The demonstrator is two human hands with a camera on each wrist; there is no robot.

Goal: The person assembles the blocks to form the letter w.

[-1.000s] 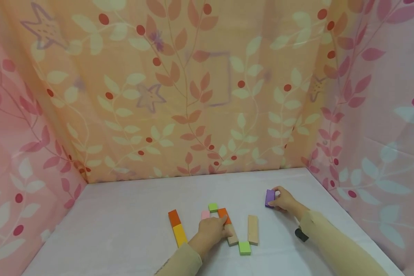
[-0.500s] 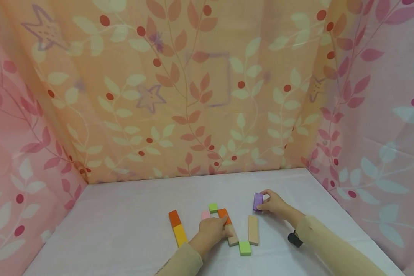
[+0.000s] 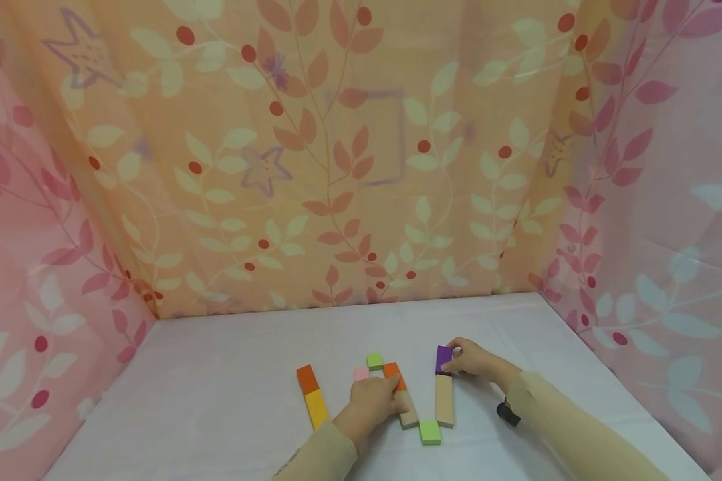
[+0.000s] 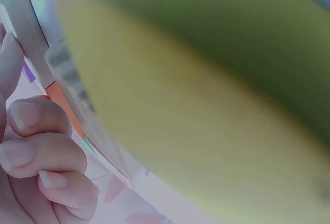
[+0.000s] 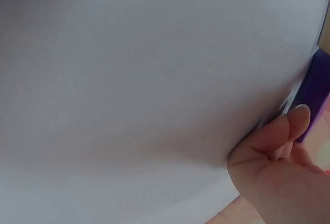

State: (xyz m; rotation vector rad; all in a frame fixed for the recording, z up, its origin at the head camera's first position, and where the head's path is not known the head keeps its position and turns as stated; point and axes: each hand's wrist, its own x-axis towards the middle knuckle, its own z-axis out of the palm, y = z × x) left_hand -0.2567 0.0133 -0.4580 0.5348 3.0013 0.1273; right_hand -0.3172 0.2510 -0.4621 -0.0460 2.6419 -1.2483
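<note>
In the head view, my right hand [image 3: 474, 358] pinches a purple block [image 3: 442, 359] by its right side. The block stands end to end with the far end of a plain wooden block [image 3: 444, 401]. Seen from the right wrist, the thumb lies against the purple block [image 5: 313, 92]. My left hand [image 3: 368, 405] rests by another plain wooden block [image 3: 407, 417] and an orange block [image 3: 392, 371], its fingers touching them. Loosely curled fingers [image 4: 38, 154] show in the left wrist view, near the wooden block [image 4: 28, 33].
A green block [image 3: 430, 433] joins the two wooden blocks at their near ends. Beyond the left hand lie a second green block [image 3: 374, 361] and a pink one [image 3: 361, 372]. Further left, a red-orange block [image 3: 307, 379] meets a yellow block [image 3: 317, 407]. Patterned curtains [image 3: 337, 153] surround the table.
My right hand has carried the purple block left and nearer, up to the far end of the wooden block. The left hand has stayed in place.
</note>
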